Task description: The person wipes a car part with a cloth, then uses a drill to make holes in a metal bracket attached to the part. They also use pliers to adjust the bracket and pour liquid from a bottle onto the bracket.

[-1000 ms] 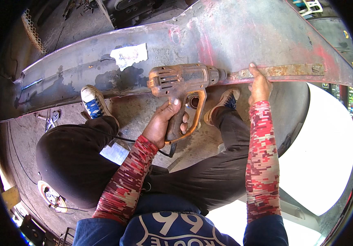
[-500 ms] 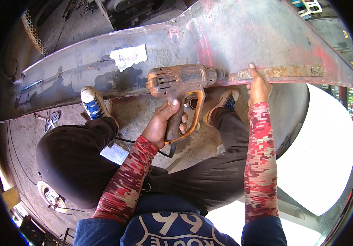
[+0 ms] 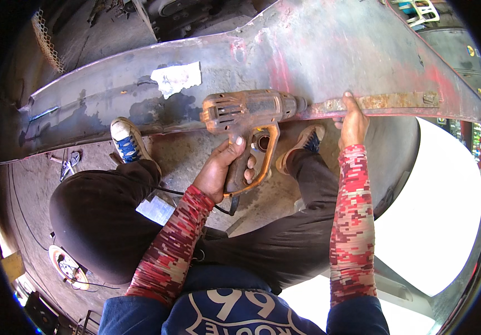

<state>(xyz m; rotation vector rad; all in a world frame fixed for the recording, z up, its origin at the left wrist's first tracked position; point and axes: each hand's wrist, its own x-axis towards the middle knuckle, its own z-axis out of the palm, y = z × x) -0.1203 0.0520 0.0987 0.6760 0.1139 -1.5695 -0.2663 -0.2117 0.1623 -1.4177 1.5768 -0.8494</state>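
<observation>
My left hand [image 3: 225,166] is wrapped round the handle of a worn, dirty orange heat gun [image 3: 243,109], a power cord trailing from the handle's base. The gun lies level over the near edge of a long, scuffed grey body panel [image 3: 330,61], which looks like a car bumper. Its nozzle points right, close to the left end of a rusty metal strip [image 3: 394,101] along that edge. My right hand [image 3: 354,121] grips the same edge, thumb on top of the strip; its other fingers are partly hidden below.
A torn white patch [image 3: 177,79] is on the panel's left half. Beneath the panel are my shoes [image 3: 126,139] and a dark cord on the concrete floor. A round cord reel [image 3: 67,268] sits at lower left. A large white curved surface [image 3: 436,212] is at right.
My right hand has shifted very slightly along the strip, and the panel's right end sits a touch lower. The left hand and the heat gun have hardly moved.
</observation>
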